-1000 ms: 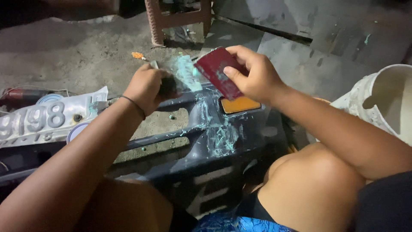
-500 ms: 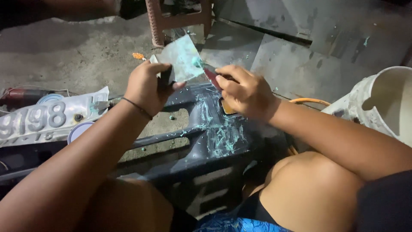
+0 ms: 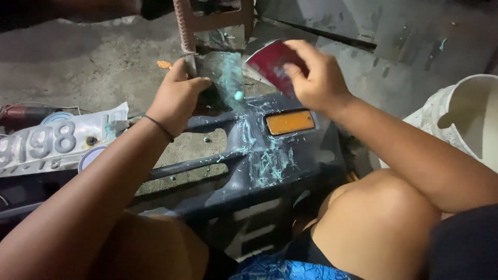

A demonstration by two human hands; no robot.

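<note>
My left hand (image 3: 176, 98) grips a flat scraper plate (image 3: 224, 78) smeared with pale green putty and holds it upright above a dark grey plastic vehicle panel (image 3: 244, 171). My right hand (image 3: 316, 78) holds a dark red flexible card (image 3: 271, 61) just right of the plate, tilted toward it. The panel lies across my lap, streaked with green putty (image 3: 267, 158) below an orange reflector (image 3: 290, 122). A black band circles my left wrist.
A white number plate (image 3: 49, 142) rests on the panel at the left. A white plastic bucket (image 3: 469, 122) stands at the right. Pink stool legs (image 3: 187, 23) rise at the top on the concrete floor. My bare knees sit in front.
My right hand lifted the red card off the panel up to the plate's right edge. The left hand raised the plate and keeps holding it upright.
</note>
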